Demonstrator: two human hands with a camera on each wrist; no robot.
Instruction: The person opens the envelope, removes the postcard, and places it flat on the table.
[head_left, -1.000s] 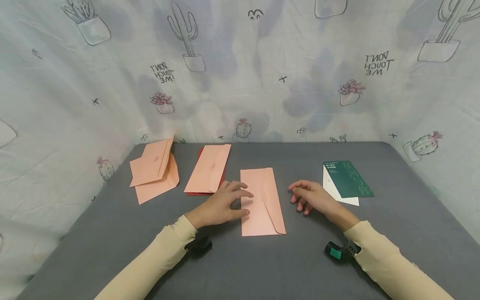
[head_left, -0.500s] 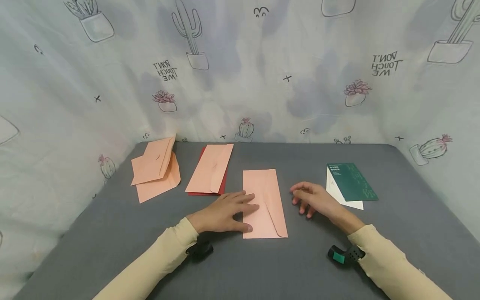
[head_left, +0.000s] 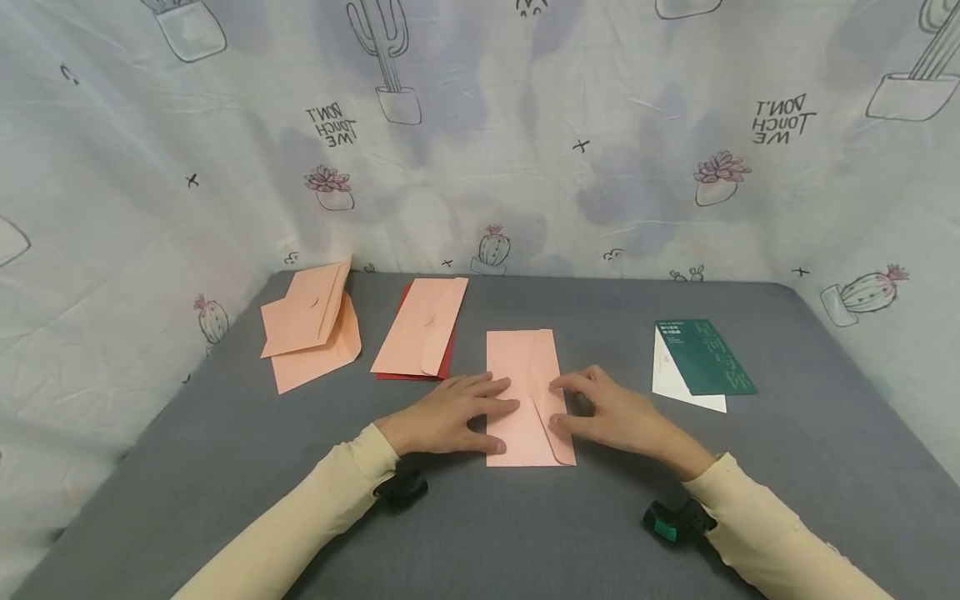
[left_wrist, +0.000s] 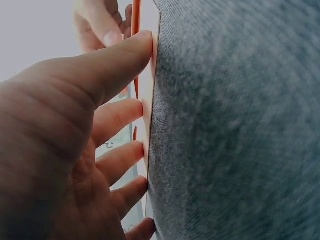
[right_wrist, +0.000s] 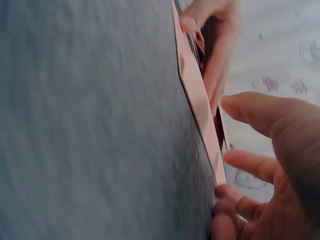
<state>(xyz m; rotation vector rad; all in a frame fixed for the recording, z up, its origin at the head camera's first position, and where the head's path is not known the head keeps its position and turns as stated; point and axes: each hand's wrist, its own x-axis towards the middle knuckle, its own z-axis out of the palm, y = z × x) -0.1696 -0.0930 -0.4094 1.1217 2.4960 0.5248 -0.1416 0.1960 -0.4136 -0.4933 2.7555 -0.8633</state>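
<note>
A pink paper envelope (head_left: 519,354) lies flat on the grey table, its flap seam facing up along the right side. My left hand (head_left: 453,419) rests on its left part, thumb and fingers spread; the left wrist view shows those fingertips (left_wrist: 134,150) pressing along the edge. Over the right edge reaches my right hand (head_left: 621,417), thumb and index finger apart above the flap. In the right wrist view the right thumb (right_wrist: 260,107) stands clear of the paper, while lower fingers (right_wrist: 231,196) are close by the edge; whether they touch it I cannot tell.
Behind my left hand, another pink envelope (head_left: 423,325) overlaps a red one (head_left: 446,363). More pink envelopes (head_left: 306,321) lie stacked at the far left of the grey table (head_left: 480,533). A green card (head_left: 705,358) covers part of a white card (head_left: 667,379) at right. A patterned curtain (head_left: 480,150) hangs behind.
My right hand has moved left from beside the envelope to over its right edge, thumb and index finger spreading. The left hand has settled onto the envelope's left part.
</note>
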